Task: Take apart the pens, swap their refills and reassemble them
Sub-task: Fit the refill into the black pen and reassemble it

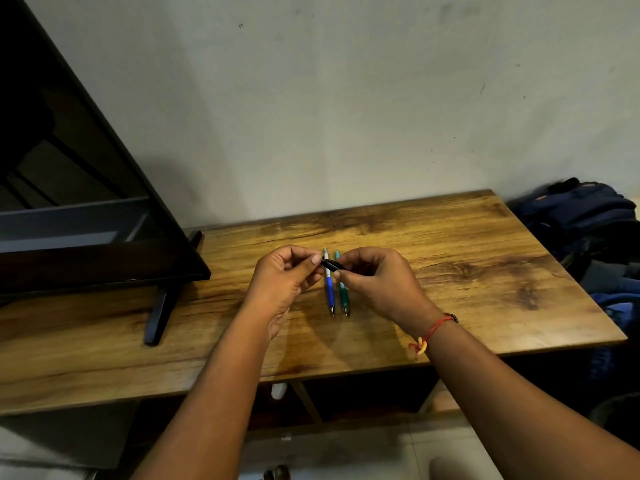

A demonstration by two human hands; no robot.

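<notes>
Pinching a black pen [333, 264] at both ends, the left hand [287, 271] and the right hand [377, 278] hold it just above the table [450, 258], approx. at its middle. Fingers of each hand are curled round the pen, thumb against forefinger. Only a short dark piece shows between them, so its exact shape is hard to tell.

I judge this is the first step: taking apart pen no. 1, prob. by unscrewing the barrel. No loose parts or refills are visible, so the task seems to be at its start. The next move calls for a firm twist in opposite directions, then a slow pull, so spring & refill do not jump away.

Below the hands lie a blue pen [329, 289] and a green pen [343, 293], side by side and close together, tips toward the near edge, both whole. At the left stands a TV [86, 202]. At the far right, beyond the table, are dark bags [581, 216].
</notes>
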